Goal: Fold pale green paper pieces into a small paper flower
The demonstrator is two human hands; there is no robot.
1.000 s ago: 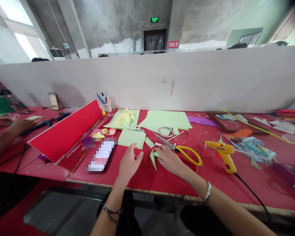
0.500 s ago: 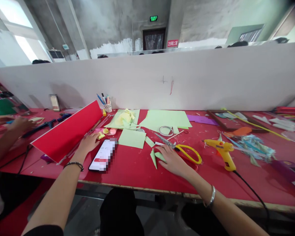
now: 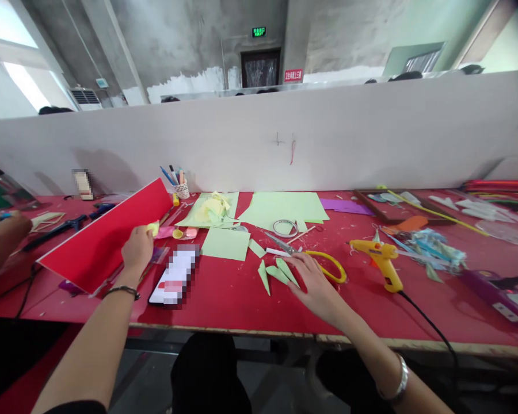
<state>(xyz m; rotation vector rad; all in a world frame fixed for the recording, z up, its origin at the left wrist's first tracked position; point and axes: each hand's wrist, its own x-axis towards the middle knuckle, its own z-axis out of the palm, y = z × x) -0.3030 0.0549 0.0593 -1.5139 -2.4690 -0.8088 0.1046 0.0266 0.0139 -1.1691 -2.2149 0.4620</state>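
My left hand is raised in front of the red board, fingers pinched on a small yellow piece whose kind I cannot make out. Below it lies a phone with a lit screen. My right hand rests on the red table, fingers stretched out. Its fingertips are by the scissors with yellow handles, partly covering them. Just left of these fingers lie folded pale green leaf-shaped paper pieces. Flat green paper and a tape roll sit beyond.
A yellow glue gun with a black cord lies to the right, near shredded blue scraps. The red board leans at left, near a pen cup. A co-worker's hand shows at far left. A white partition stands behind.
My left hand has lifted off the table and drawn left with the yellow piece. My right hand has shifted slightly right, uncovering more of the green pieces. The view has turned slightly right.
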